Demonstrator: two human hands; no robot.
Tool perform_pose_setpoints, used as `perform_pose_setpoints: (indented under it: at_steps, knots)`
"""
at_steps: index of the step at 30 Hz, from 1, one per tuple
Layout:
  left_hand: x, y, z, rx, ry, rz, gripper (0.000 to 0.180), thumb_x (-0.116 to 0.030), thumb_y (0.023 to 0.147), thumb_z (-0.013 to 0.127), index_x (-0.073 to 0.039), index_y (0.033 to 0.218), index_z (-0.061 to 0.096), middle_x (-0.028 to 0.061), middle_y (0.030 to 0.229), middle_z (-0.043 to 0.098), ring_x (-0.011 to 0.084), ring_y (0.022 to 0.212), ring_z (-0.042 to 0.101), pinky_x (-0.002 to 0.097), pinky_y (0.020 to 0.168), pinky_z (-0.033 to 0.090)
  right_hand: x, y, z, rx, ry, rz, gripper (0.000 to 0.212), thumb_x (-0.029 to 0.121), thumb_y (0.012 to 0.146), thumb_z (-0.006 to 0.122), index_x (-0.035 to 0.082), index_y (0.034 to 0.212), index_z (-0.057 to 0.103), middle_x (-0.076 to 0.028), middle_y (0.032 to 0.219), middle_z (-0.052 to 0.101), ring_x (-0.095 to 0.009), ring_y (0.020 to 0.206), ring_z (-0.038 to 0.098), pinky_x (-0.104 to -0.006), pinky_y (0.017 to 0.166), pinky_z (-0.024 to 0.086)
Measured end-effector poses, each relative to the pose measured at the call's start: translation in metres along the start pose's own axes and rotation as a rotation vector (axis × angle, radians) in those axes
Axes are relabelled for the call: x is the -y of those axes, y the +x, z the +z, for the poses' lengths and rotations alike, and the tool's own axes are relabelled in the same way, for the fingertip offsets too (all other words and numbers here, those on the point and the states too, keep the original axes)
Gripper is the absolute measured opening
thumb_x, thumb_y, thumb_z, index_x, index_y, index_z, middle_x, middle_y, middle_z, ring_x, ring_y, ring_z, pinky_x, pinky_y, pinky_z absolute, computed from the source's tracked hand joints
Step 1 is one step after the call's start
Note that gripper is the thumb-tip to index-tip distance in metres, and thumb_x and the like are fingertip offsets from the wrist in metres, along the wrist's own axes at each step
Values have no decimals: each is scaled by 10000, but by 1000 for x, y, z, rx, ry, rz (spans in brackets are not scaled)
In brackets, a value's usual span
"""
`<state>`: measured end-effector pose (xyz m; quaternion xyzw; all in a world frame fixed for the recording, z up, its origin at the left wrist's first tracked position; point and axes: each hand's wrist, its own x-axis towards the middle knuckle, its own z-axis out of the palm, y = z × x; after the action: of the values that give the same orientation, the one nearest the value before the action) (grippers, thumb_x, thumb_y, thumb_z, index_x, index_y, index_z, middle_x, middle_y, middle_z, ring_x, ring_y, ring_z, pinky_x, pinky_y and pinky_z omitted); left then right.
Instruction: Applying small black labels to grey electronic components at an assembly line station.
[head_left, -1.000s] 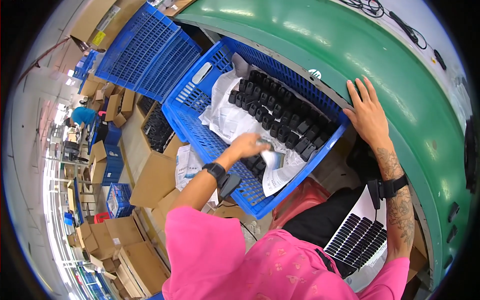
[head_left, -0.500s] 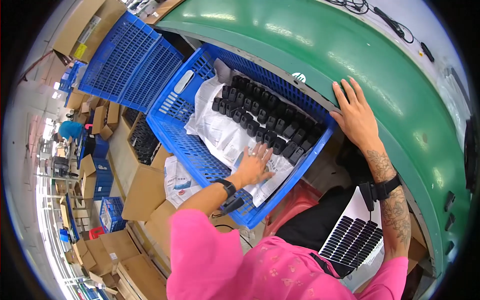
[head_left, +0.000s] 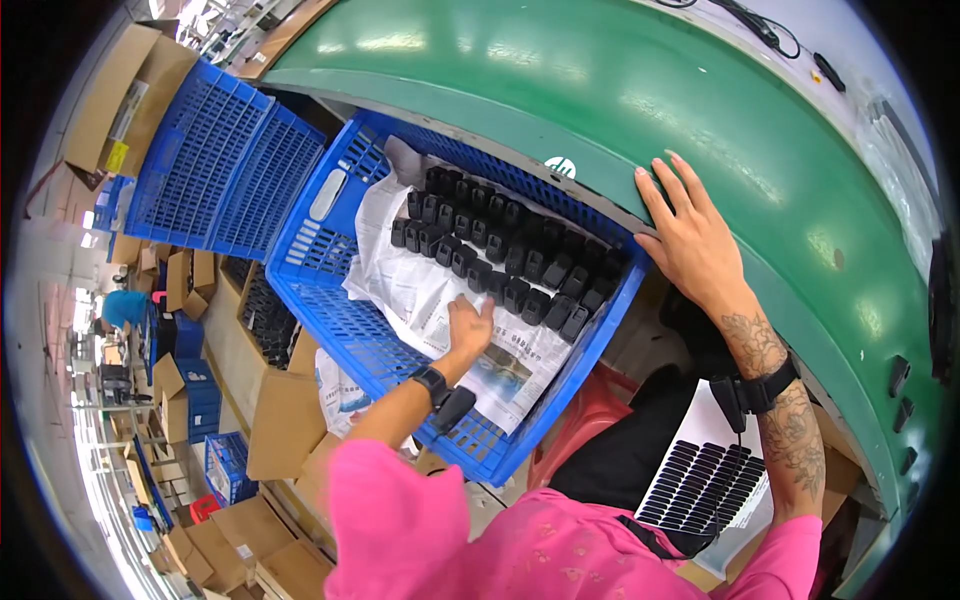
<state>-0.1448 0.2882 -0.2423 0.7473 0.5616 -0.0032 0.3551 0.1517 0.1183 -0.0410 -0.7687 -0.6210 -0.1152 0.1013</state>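
Observation:
My left hand (head_left: 468, 328) is down in a blue plastic crate (head_left: 345, 325), over the newspaper (head_left: 415, 285) that lines it. Its fingers are curled in beside the front row of small black plastic housings (head_left: 480, 274), and whatever they hold, if anything, is hidden. The housings stand close together in slanting rows on the paper. My right hand (head_left: 700, 245) lies open on the near edge of a green tabletop (head_left: 560, 70), fingers spread and holding nothing. A sheet of black oblong labels (head_left: 705, 470) rests by my lap, below the right forearm.
Stacked blue crates (head_left: 200, 160) and a cardboard box (head_left: 125, 95) stand at the far left. An opened carton (head_left: 285, 425) sits beside the crate. A red stool (head_left: 580, 420) is between the crate and my legs. Black pieces (head_left: 901, 375) lie on the tabletop's right side.
My left hand has gone from spread flat on the newspaper to curled, shifting left along the housings. My right hand stays on the table edge. The whole view has shifted slightly.

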Motion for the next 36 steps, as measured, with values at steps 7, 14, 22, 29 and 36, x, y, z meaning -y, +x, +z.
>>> perform_pose_setpoints:
  at_steps: [7, 14, 22, 29, 36]
  knots:
    - [6, 46, 76, -564, 161, 193, 855, -474, 941, 401, 195, 1374, 89, 400, 1434, 124, 469, 1377, 101, 491, 1139, 73, 4, 5, 1, 2, 13, -13, 710, 226, 772, 699, 65, 1380, 370, -142, 1381, 398, -314, 1339, 302, -388, 1092, 313]
    - [-33, 46, 80, -597, 74, 243, 848, -456, 951, 397, 218, 1358, 83, 412, 1434, 90, 485, 1371, 96, 508, 1129, 66, 1, 3, 1, 28, 2, 5, 716, 219, 767, 703, 65, 1380, 368, -134, 1387, 394, -315, 1335, 307, -384, 1088, 320]
    - [-28, 58, 79, -636, 97, 311, 886, -488, 938, 415, 205, 1369, 71, 381, 1459, 61, 474, 1380, 64, 524, 1122, 48, 4, 8, -1, 23, 15, -3, 713, 212, 766, 698, 62, 1380, 368, -136, 1394, 387, -314, 1333, 309, -383, 1088, 321]
    - [-38, 57, 81, -592, 72, 206, 858, -501, 952, 365, 166, 1397, 60, 343, 1484, 51, 447, 1394, 53, 511, 1126, 48, 1, 2, 2, 10, 15, -3, 697, 223, 777, 689, 54, 1375, 373, -143, 1385, 394, -315, 1339, 299, -385, 1091, 315]
    - [-41, 50, 81, -545, 21, 130, 842, -502, 953, 353, 148, 1409, 73, 309, 1501, 51, 413, 1408, 57, 515, 1128, 92, -1, 0, 6, -8, 0, -3, 683, 250, 790, 680, 48, 1369, 378, -149, 1383, 400, -319, 1339, 300, -385, 1091, 311]
